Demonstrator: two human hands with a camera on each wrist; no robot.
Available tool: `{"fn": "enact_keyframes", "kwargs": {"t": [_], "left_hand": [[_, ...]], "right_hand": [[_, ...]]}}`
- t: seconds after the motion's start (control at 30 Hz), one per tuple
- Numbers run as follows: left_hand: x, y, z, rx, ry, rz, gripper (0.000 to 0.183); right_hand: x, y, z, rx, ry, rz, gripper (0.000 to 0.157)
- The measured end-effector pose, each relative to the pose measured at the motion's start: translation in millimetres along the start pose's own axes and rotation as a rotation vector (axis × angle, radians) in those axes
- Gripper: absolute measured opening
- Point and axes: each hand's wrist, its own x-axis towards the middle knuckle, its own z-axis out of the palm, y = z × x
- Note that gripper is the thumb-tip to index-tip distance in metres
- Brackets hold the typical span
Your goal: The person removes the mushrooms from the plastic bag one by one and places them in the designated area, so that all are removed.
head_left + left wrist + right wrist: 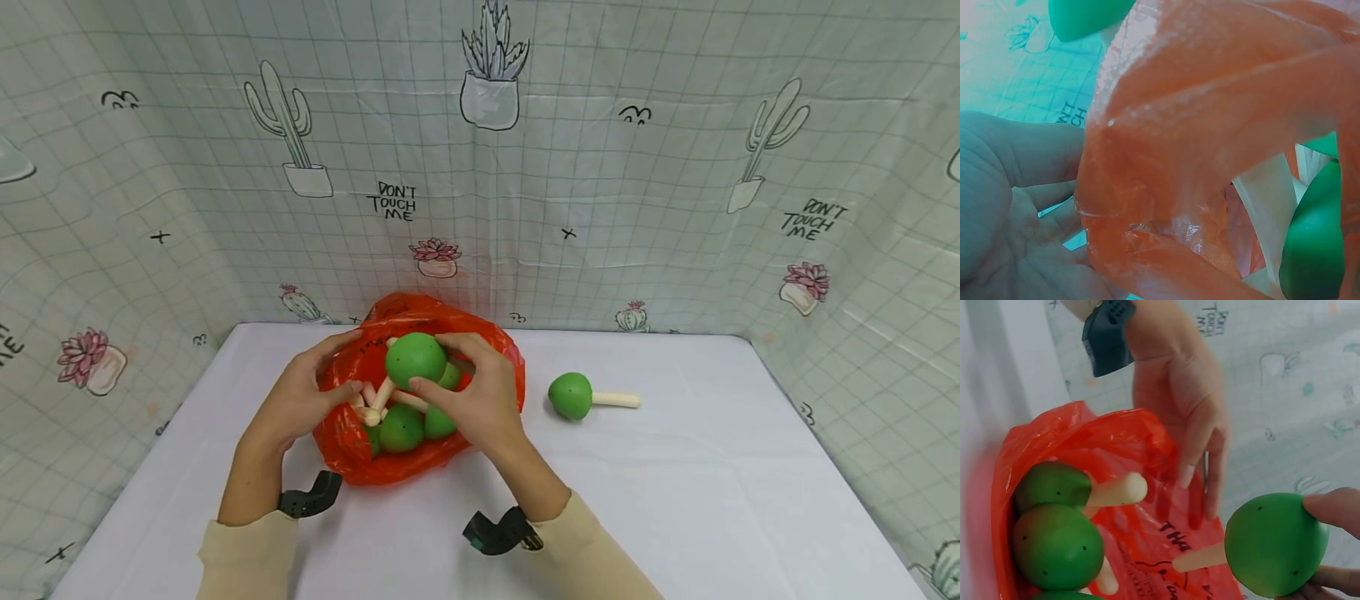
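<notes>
My left hand (pixel 303 392) grips the left rim of a red plastic bag (pixel 420 304); in the left wrist view its thumb (pixel 1044 153) lies against the bag's edge. Over the bag's mouth, my right hand (pixel 483 396) holds a green maraca (pixel 415 358) by its round head, between thumb and fingers. That maraca's cream handle (pixel 1200 558) points toward the left hand in the right wrist view. Inside the bag lie several more green maracas (pixel 1057 547), heads and handles jumbled together. Part of the bag's contents is hidden behind the right hand.
To the right of the bag, another green maraca (pixel 572 396) lies on the white table (pixel 675 500), its handle pointing right. A hanging cloth (pixel 555 167) printed with cacti and a grid stands behind the table and along both sides.
</notes>
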Motion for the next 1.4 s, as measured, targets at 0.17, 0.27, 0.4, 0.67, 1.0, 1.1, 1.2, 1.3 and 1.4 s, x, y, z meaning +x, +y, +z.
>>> {"fn": "enact_keyframes", "kwargs": {"t": [0.17, 0.27, 0.4, 0.67, 1.0, 1.1, 1.2, 1.3, 1.4], "left_hand": [[0.7, 0.8, 0.8, -0.002, 0.001, -0.009, 0.07], [1.0, 1.3, 1.2, -0.001, -0.001, -0.02, 0.071], [0.8, 2.4, 1.1, 0.025, 0.002, -0.037, 0.07], [0.4, 3.4, 0.3, 0.028, -0.005, -0.028, 0.069], [0.8, 1.4, 0.6, 0.035, -0.001, -0.021, 0.07], [0.9, 1.2, 0.6, 0.044, 0.002, -0.02, 0.07], [0.9, 1.5, 0.7, 0.044, 0.002, -0.021, 0.071], [0.8, 2.0, 0.9, 0.038, 0.0, -0.023, 0.07], [0.7, 2.7, 1.1, 0.034, -0.002, -0.021, 0.07]], "right_hand": [[-4, -3, -11.1, 0.043, 0.007, 0.0, 0.051], [-5, -6, -20.3, 0.075, 0.013, -0.008, 0.051], [-5, -8, -34.1, 0.138, 0.018, -0.022, 0.051], [-6, -6, -62.2, 0.195, 0.072, -0.059, 0.051], [-7, -6, -89.8, 0.233, 0.121, -0.052, 0.051], [-7, -4, -97.3, 0.239, 0.133, -0.039, 0.052], [-7, -2, -105.1, 0.23, 0.154, -0.031, 0.051], [-6, 2, -113.5, 0.21, 0.177, -0.02, 0.051], [-6, 7, -122.4, 0.187, 0.199, -0.002, 0.051]]}}
